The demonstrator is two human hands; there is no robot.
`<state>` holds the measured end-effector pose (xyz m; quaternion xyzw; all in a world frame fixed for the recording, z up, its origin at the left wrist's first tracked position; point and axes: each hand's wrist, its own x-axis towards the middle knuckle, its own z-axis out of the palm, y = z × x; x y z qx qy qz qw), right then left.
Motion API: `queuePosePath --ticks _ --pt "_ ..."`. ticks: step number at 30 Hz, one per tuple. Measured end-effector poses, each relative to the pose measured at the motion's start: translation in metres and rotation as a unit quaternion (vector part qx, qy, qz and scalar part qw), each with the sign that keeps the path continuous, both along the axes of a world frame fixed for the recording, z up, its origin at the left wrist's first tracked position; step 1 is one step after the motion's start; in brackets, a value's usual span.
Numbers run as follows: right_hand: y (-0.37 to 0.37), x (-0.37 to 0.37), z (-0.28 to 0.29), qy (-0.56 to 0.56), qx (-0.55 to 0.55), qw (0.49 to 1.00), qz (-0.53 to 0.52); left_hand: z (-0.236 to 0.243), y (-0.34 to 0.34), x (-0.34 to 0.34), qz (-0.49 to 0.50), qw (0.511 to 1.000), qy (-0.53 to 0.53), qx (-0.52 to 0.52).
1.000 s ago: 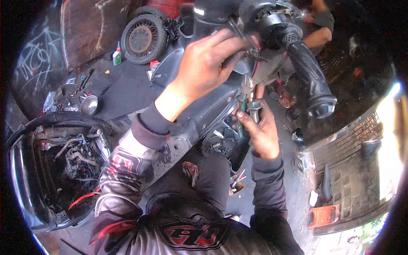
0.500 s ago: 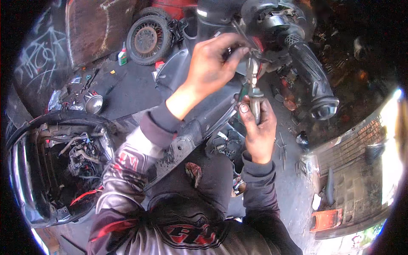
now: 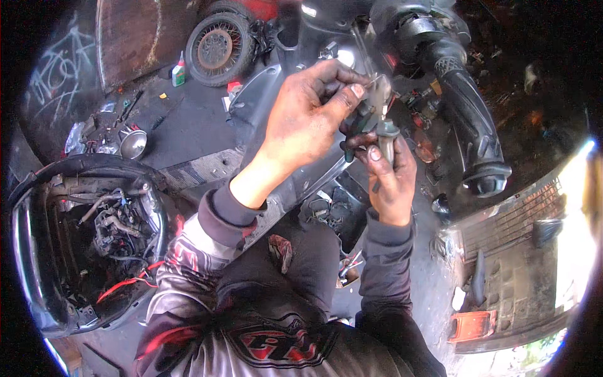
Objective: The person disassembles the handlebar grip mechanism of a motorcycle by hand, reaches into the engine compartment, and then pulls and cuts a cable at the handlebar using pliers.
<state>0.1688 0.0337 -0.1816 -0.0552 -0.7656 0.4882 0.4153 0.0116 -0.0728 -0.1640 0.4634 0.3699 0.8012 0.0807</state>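
In front of the scooter's front end, my right hand (image 3: pixel 392 179) is closed around a pair of pliers (image 3: pixel 387 141). Their metal jaws point away from me and are blurred by motion. My left hand (image 3: pixel 304 113) is closed in a pinch beside the jaws, thumb against fingers. A thin wire-like strand (image 3: pixel 374 81) shows at its fingertips, close to the pliers' tip. Whether the jaws grip the strand I cannot tell. Just right of the pliers is the scooter's handlebar with its black grip (image 3: pixel 468 113).
To the left lies an open black scooter body (image 3: pixel 38 251) with wiring inside. A spoked wheel (image 3: pixel 218 49), a green-and-white bottle (image 3: pixel 179 72) and a round lamp (image 3: pixel 133 144) are farther back. An orange crate (image 3: pixel 472 327) stands at lower right. The ribbed footboard (image 3: pixel 201 171) runs beneath my left arm.
The pliers and my right hand have shifted slightly right. My left hand has turned and lowered a little, its fingertips still near the jaws. The view has shifted slightly.
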Motion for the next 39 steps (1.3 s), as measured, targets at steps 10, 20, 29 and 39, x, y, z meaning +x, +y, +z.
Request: queuePosePath --ticks 10,20,29,39 --pt "0.007 0.004 0.015 -0.042 0.049 0.998 0.010 0.004 -0.005 -0.009 0.063 0.996 0.059 0.011" --pt "0.002 -0.001 0.016 -0.020 0.072 0.997 -0.002 -0.003 0.002 -0.013 0.059 0.993 0.077 0.071" --pt "0.001 -0.006 0.011 -0.031 0.129 0.989 -0.058 -0.005 -0.001 -0.008 0.142 0.983 0.111 0.041" --pt "-0.015 -0.020 -0.002 0.021 0.111 0.989 -0.096 -0.005 0.008 -0.007 0.176 0.970 0.093 0.136"
